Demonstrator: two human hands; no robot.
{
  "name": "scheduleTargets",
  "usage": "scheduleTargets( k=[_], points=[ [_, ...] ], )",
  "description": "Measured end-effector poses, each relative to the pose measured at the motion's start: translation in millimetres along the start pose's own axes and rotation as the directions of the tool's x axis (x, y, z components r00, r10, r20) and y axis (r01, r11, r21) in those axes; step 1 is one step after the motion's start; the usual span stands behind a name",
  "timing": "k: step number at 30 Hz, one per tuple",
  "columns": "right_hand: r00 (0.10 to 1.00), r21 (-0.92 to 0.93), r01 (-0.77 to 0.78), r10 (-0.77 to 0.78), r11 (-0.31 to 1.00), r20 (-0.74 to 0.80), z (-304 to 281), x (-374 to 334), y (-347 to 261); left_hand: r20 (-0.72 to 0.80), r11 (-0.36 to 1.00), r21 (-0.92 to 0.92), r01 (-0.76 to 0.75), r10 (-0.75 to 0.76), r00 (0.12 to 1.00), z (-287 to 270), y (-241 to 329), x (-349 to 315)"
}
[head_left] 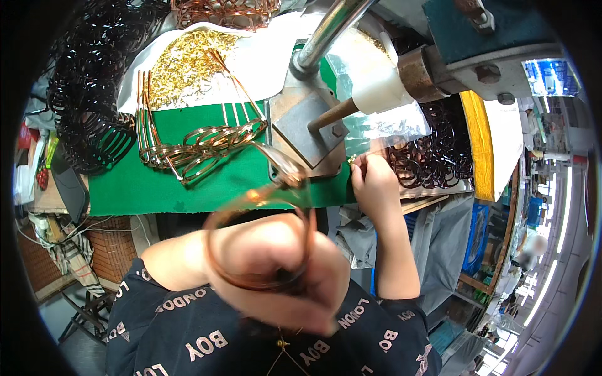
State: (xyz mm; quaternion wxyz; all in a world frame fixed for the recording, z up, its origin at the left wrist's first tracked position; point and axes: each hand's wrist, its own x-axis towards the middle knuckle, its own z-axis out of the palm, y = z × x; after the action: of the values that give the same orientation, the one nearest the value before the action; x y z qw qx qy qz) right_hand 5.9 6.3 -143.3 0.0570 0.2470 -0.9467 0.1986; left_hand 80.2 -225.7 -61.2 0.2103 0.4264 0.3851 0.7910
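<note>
Close in front of my chest, my left hand holds a brown eyeglass frame, its rim and temple smeared by motion. Just right of the press's metal base plate, the thumb and forefinger of my right hand pinch a tiny gold-coloured piece. Its exact kind is too small to make out. On the green cloth to the left lie several brown eyeglass frames with their temples up. Behind them, small gold metal fittings are heaped on a white sheet.
A steel column and a rod with a white collar stand over the base plate. Black frames pile up at the left, dark brown frames at the right. A yellow strip edges the right side.
</note>
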Motion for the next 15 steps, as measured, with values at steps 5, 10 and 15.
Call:
scheduleTargets(
  k=[5, 10, 15],
  points=[
    [0.965, 0.097, -0.247, 0.235, 0.964, 0.113, -29, 5, -24, -0.448, 0.893, 0.093, 0.44, -0.357, 0.819, 12, -21, 6],
    [0.961, 0.717, -0.256, 0.253, 0.648, 0.113, -84, 8, -101, -0.562, 0.844, 0.189, 0.502, -0.326, 0.76, 18, -44, 9],
    [0.984, 0.661, -0.137, 0.181, 0.737, 0.003, -81, 13, -115, -0.589, 0.741, 0.456, 0.493, -0.164, 0.791, 16, -43, 12]
  ],
)
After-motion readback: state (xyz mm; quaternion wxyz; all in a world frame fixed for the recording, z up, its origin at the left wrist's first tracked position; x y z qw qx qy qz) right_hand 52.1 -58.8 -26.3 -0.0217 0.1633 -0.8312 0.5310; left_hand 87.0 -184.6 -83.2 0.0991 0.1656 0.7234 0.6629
